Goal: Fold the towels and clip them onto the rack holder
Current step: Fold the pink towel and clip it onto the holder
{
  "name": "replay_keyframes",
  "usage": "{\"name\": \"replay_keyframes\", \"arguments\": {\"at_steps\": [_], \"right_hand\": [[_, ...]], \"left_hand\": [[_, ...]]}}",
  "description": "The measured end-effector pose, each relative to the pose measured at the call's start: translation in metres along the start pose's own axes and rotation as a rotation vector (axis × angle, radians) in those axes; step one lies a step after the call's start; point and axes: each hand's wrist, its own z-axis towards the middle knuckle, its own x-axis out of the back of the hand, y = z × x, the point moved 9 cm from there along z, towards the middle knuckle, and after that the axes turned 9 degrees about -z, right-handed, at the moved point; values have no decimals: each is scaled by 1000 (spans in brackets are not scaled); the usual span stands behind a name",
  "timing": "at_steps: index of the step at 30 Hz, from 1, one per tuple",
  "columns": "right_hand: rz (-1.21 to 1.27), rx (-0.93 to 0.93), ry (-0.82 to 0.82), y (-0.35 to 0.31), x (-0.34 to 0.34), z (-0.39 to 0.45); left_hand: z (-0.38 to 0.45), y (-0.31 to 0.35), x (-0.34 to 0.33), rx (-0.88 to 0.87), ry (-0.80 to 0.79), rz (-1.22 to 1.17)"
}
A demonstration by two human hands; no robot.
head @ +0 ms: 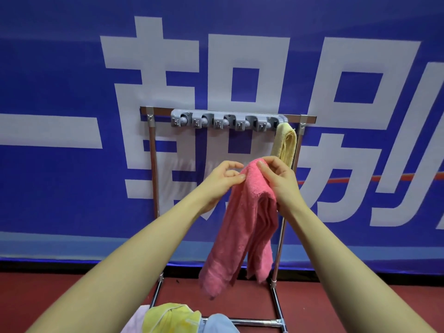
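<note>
A pink towel (242,227) hangs folded lengthwise in front of the metal rack (153,164), below the grey clip holder (228,121). My left hand (222,180) pinches its top fold from the left. My right hand (280,179) grips the same fold from the right. A pale yellow towel (286,143) hangs folded from the holder's rightmost clip. The other clips on the holder carry nothing.
A pile of loose towels lies at the bottom edge: a yellow one (170,318), a light blue one (219,324) and a pale pink one (134,322). A blue banner wall (60,80) stands right behind the rack. The floor (72,292) is red.
</note>
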Motion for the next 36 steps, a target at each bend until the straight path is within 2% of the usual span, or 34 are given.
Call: {"name": "replay_keyframes", "arguments": {"at_steps": [4,8,13,18,26,32,36], "right_hand": [[0,-23,39,10,12,6],[7,-60,112,19,24,19],[53,-78,192,21,39,50],[-12,37,227,13,55,95],[-29,35,286,40,68,184],[-82,16,406,68,74,231],[-160,52,532,79,68,243]], "left_hand": [[9,-7,0,25,66,-22],[26,5,8,-66,162,-143],[60,28,3,-180,179,-61],[109,37,-1,-272,225,-50],[201,52,2,-376,272,179],[263,43,6,-382,288,407],[283,35,10,-398,370,546]]}}
